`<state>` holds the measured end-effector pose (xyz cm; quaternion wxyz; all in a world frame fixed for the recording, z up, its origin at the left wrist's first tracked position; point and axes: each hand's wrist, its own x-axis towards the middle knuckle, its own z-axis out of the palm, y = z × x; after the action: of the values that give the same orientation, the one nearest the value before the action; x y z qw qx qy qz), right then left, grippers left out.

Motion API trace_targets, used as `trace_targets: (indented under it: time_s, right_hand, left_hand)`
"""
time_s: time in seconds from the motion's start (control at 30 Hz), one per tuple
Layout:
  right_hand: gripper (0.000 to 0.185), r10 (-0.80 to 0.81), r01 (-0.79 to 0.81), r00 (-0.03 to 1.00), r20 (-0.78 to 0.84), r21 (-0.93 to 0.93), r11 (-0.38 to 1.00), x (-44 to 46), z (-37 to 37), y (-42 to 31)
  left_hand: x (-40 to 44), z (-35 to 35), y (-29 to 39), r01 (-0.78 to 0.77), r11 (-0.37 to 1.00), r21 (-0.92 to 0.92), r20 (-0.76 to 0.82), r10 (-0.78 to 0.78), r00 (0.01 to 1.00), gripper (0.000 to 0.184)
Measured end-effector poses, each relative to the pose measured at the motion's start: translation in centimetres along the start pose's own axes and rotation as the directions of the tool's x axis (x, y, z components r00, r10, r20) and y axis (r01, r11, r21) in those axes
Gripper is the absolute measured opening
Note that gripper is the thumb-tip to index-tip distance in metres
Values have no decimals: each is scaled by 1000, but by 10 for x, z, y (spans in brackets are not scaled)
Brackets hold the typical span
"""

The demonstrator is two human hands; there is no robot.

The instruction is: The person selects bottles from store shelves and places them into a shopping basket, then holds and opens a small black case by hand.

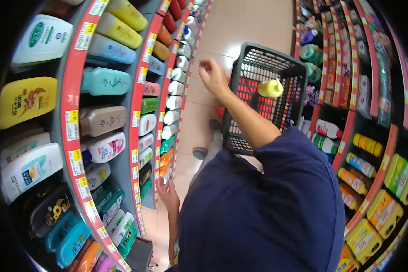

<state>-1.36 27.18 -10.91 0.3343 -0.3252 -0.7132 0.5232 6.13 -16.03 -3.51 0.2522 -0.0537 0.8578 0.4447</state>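
My left hand (167,192) reaches to the front edge of the shelf at the lower left, thumb and fingers apart. Its fingertips are at a small white bottle (167,175), below a few orange bottles (166,161); a firm hold does not show. My right hand (209,72) is raised over the aisle with loosely curled fingers and nothing visible in them. The right forearm crosses the near side of a dark shopping basket (245,59). Inside the basket lies one pale yellow bottle (270,88). Whether the basket hangs from that arm is hidden.
A shelf rack (70,122) with red edges and price tags holds several shampoo bottles on the left. Opposite, another rack (349,131) carries colourful bottles and jugs. Tiled floor (240,20) runs between them. A dark box-like object (138,256) stands at the bottom left.
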Motion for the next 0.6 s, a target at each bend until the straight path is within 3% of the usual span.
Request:
trace_targets:
  time_s: [0.1, 0.17, 0.23, 0.33, 0.37, 0.43, 0.5, 0.53, 0.6]
  right_hand:
    - [21, 104, -91, 991, 86, -138, 986, -92, -41, 23]
    - [26, 262, -151, 927, 269, -372, 916, -145, -67, 43]
    - [34, 22, 125, 923, 385, -352, 928, -180, -85, 33]
    - [37, -62, 217, 933, 355, -419, 882, -208, -87, 7]
    - [38, -16, 184, 934, 358, -442, 878, -213, -88, -4]
    - [41, -27, 197, 939, 343, -472, 859, -230, -90, -7]
    - [47, 119, 146, 908, 401, -571, 808, -254, -101, 0]
    - [51, 93, 170, 920, 380, -602, 780, -269, -106, 11]
    - [52, 216, 171, 894, 392, -746, 644, -291, -119, -2]
  left_hand:
    - [6, 4, -6, -93, 996, -4, 69, 93, 993, 50]
    - [10, 3, -3, -89, 995, 38, 123, 84, 989, 49]
    - [12, 3, -8, -124, 992, 33, 187, 116, 975, 50]
    - [11, -5, -4, -249, 969, 10, 217, 241, 946, 48]
    - [3, -9, -11, -134, 986, -100, 206, 152, 967, 47]
    - [4, -19, -43, -327, 945, 17, 178, 319, 931, 46]
    - [-8, -28, -64, -262, 963, -65, 161, 269, 950, 47]
    - [-20, -34, -61, -269, 962, -39, 145, 272, 951, 48]
    - [-31, -42, -90, -253, 966, -49, 139, 258, 956, 48]
